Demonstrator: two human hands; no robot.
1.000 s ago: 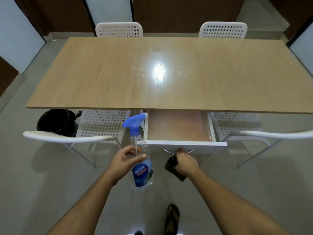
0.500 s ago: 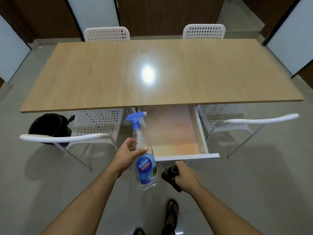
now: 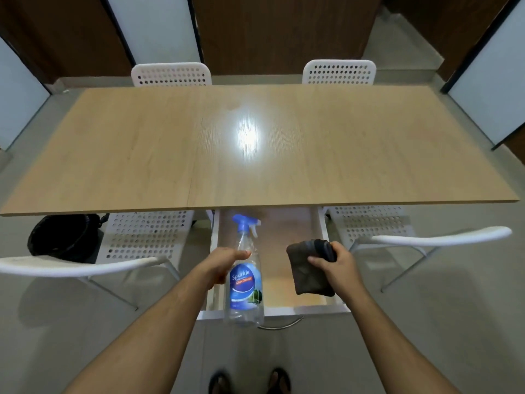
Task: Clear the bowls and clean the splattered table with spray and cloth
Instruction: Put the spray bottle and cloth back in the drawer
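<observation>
Left hand [image 3: 220, 265]: grips clear blue-capped plastic spray bottle [image 3: 245, 275], 9 o'clock of cloth.
Right hand [image 3: 339, 264]: clutches dark folded cloth [image 3: 308, 273] over open white drawer [image 3: 274, 311].

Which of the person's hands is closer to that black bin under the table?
Left. The left hand, gripping the spray bottle, is on the same side as the black bin, with a chair between. The right hand, holding the cloth, is farther off, across the open drawer.

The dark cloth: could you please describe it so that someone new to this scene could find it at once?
Start at the long wooden table and drop to the open white drawer under its near edge. Above that drawer, the right hand grips the cloth. It is a folded, dark brown pad, unlike the clear, blue-capped spray bottle in the left hand.
</observation>
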